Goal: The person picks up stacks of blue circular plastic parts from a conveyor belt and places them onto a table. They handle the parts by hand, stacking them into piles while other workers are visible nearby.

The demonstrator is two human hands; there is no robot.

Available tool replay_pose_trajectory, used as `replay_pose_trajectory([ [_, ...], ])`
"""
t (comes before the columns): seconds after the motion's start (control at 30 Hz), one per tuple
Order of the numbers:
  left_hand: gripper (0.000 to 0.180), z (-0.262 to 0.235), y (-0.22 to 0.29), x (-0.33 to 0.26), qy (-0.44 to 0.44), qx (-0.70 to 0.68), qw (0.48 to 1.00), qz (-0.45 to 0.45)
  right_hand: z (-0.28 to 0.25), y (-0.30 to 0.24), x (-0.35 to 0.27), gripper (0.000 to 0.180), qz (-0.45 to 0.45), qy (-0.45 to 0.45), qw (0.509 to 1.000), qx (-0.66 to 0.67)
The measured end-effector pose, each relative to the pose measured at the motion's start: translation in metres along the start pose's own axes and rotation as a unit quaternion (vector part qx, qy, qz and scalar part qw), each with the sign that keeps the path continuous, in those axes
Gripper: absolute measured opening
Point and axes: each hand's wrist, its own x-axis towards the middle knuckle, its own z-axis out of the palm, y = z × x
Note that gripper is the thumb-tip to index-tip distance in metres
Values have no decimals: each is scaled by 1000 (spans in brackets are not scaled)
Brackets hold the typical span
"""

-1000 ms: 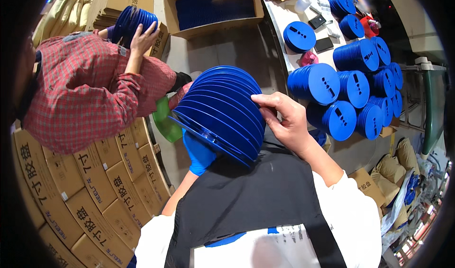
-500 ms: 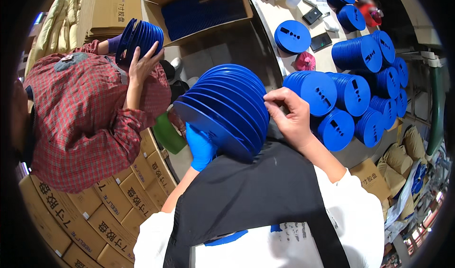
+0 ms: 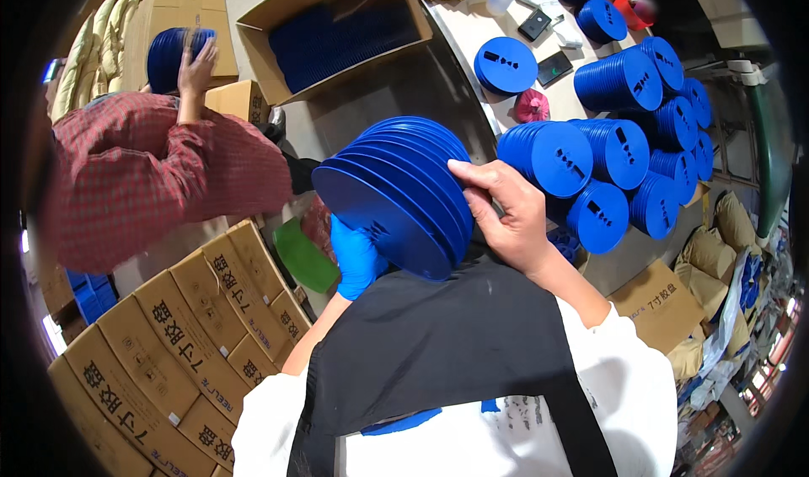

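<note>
A fanned stack of blue plastic reels [image 3: 396,195] is held tilted in front of my chest. My left hand [image 3: 356,258], in a blue glove, supports the stack from its lower left; the reels hide most of its fingers. Bare and bent, the fingers of my right hand [image 3: 506,211] pinch at the right rim of the stack, thumb and forefinger close together by the edge of a disc. Just to the right stand rows of stacked blue reels [image 3: 560,158] with dark cut-outs in their faces.
An open carton [image 3: 253,34] with blue reels inside lies ahead. On the table [image 3: 459,22] are a phone [image 3: 554,69] and a pink bundle [image 3: 532,105]. A co-worker in a red checked garment [image 3: 126,174] carries reels at left, above stacked cartons [image 3: 190,342].
My right hand has moved slightly left and down along the stack's rim. The co-worker has shifted left and away with the reels. My view has turned slightly.
</note>
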Motion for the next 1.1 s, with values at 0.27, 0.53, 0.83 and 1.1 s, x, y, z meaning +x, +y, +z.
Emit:
replay_pose_trajectory([
  [0.27,31,-12,9,2,-19,-58,997,-38,21,-7,-7,37,-33,20,998,-55],
  [0.53,37,-25,18,17,-32,-18,999,-19,40,-8,-12,29,-25,38,997,-58],
  [0.83,31,3,18,57,-107,-66,987,-103,33,4,-5,25,100,113,988,45],
  [1.1,35,72,54,98,-174,51,959,-215,-5,97,37,64,269,175,906,277],
])
